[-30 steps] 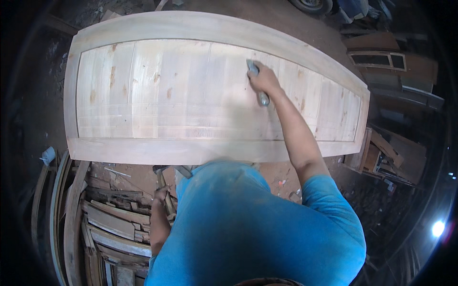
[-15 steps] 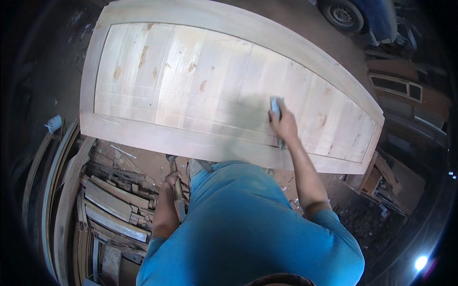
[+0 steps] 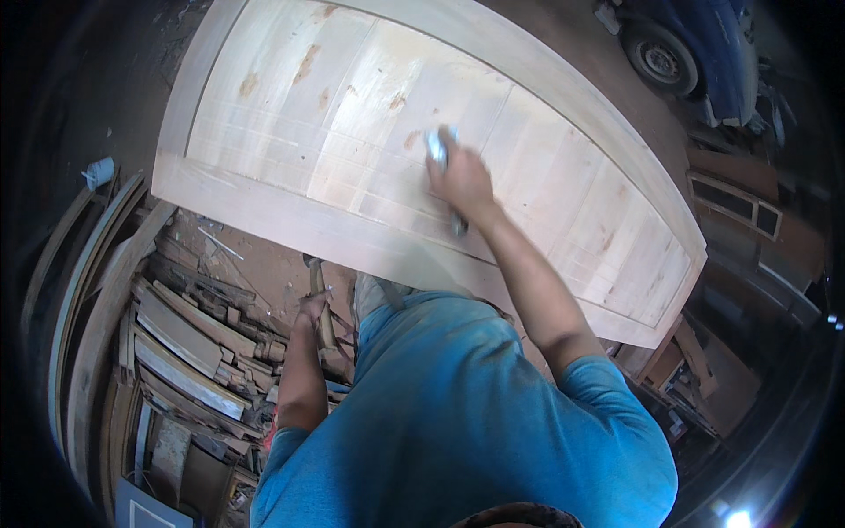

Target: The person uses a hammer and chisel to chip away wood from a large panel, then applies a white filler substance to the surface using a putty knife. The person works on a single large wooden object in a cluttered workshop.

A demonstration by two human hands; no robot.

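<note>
A large pale wooden panel (image 3: 290, 150) with a raised frame and a curved far edge lies in front of me. My right hand (image 3: 464, 182) is closed around a long, narrow sanding block or plane-like tool (image 3: 436, 145), pale at its far end and blurred by motion. That tool is over the middle of the panel's boards. Low beside my left leg, my left hand (image 3: 313, 305) hangs next to a wooden shaft (image 3: 326, 330) with a dark end. Its fingers are partly hidden, and I cannot tell whether they grip the shaft.
Curved wooden strips (image 3: 92, 299) and stacked offcuts (image 3: 189, 343) fill the left side, below the panel. A white container (image 3: 99, 173) stands beyond them. At the far right is a vehicle wheel (image 3: 658, 58). A wooden frame (image 3: 735, 204) and boards lie right of the panel.
My right hand and its tool have moved left and away from me across the panel. The panel appears turned in the view as my head moved. My left hand stays beside the shaft.
</note>
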